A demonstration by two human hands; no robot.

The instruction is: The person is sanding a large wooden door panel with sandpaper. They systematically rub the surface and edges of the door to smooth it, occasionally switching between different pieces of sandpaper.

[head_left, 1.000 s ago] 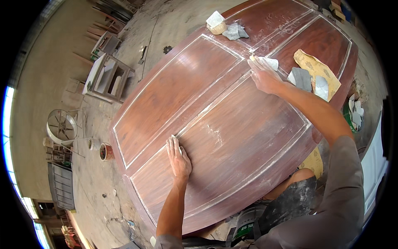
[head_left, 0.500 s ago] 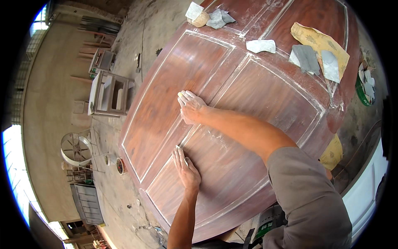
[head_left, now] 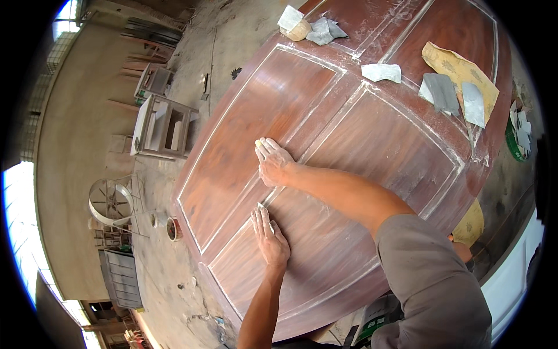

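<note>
My right hand (head_left: 275, 164) lies flat with outstretched fingers on a large reddish-brown wooden panel (head_left: 232, 157); pale dust coats its skin, and one fingertip looks yellowish. Nearer to me, my left hand (head_left: 272, 237) rests on the same panel, fingers long and straight. A small pale edge shows by its fingertips and thumb; whether something thin lies under the palm is hidden. White dusty lines follow the panel's rectangular grooves. Toward the far right, grey sandpaper sheets (head_left: 446, 94) and a torn yellow sheet (head_left: 459, 65) lie on the wood.
At the panel's far edge are a rounded tan block (head_left: 296, 31) and crumpled grey sheets (head_left: 325, 30). A green bucket of scraps (head_left: 516, 138) stands at right. To the left on the floor are a wooden frame (head_left: 161, 128), a wheel-like ring (head_left: 110, 202) and a pot (head_left: 174, 228).
The view has shifted, so the panel sits slightly farther right and lower in the picture. Both hands stay flat on it; my right hand appears a little nearer to me.
</note>
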